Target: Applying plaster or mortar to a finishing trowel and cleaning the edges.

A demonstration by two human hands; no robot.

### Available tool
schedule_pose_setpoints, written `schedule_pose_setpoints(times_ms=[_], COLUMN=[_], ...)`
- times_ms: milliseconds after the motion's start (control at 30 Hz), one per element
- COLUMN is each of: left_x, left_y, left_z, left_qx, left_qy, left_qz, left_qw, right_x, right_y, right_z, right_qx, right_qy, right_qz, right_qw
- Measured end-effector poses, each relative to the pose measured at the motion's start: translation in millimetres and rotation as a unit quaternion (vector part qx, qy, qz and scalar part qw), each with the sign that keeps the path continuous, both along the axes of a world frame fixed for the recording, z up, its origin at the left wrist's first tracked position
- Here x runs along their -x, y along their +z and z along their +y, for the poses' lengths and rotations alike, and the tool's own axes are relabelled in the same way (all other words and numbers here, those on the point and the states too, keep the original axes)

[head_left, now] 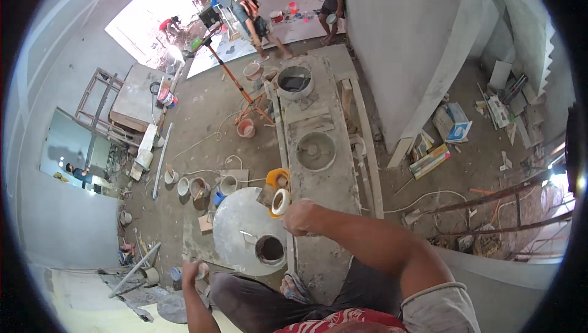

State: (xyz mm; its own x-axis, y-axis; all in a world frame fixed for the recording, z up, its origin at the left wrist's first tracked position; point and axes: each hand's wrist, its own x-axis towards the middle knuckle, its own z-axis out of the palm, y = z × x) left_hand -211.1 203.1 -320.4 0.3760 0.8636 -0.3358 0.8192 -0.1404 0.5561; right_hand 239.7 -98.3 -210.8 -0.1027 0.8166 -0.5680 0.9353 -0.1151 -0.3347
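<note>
My right hand (300, 217) is closed in a fist over the left edge of a long, cement-smeared slab (315, 213). Right against its fingers is a white ring-like rim (280, 202); whether the hand grips it is hard to tell. A yellow container (277, 178) with grey-brown stuff inside lies just beyond. My left hand (191, 270) is raised beside my left knee, fingers curled in, and what they may hold is hidden. Between the hands lies a round grey board (236, 235), bearing a dark-mouthed round pot (270, 249) and a small light-handled tool (248, 235).
Two round cement-coated basins (315, 151) (294, 82) sit along the slab. Several buckets (199, 188) and a cable are on the floor to the left. An orange tripod (229, 75) stands ahead. People (248, 17) are farther off. Cartons (452, 122) lie at right.
</note>
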Motion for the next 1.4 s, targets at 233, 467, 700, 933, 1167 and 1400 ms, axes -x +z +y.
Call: schedule_pose_setpoints(times_ms=[233, 467, 700, 933, 1167, 1400], left_x=[-290.7, -331.7, -324.0, -325.2, -318.8, -310.1], left_y=[199.1, 211.9, 183.1, 157.3, 145.9, 154.6], left_z=[-131.9, -214.9, -200.2, -193.0, -179.9, -108.9], left_qx=[-0.051, -0.036, -0.027, -0.032, -0.016, 0.031], left_qy=[-0.291, -0.482, -0.497, -0.558, -0.537, -0.383], left_qz=[-0.110, -0.116, -0.038, 0.099, 0.086, 0.377], left_qw=[0.949, 0.868, 0.867, 0.823, 0.839, 0.843], right_x=[-5.2, 3.1, -8.3, -16.0, -7.9, -8.3], right_y=[-1.6, 18.1, 10.4, 35.2, 29.0, 51.9], right_z=[-17.7, -28.3, -44.5, -55.4, -52.4, -52.5], right_qx=[-0.018, -0.056, -0.077, -0.041, -0.046, 0.072], right_qy=[-0.036, -0.166, -0.010, -0.065, -0.032, -0.065], right_qz=[-0.012, 0.037, 0.025, 0.022, 0.008, -0.010], right_qw=[0.999, 0.984, 0.997, 0.997, 0.998, 0.995])
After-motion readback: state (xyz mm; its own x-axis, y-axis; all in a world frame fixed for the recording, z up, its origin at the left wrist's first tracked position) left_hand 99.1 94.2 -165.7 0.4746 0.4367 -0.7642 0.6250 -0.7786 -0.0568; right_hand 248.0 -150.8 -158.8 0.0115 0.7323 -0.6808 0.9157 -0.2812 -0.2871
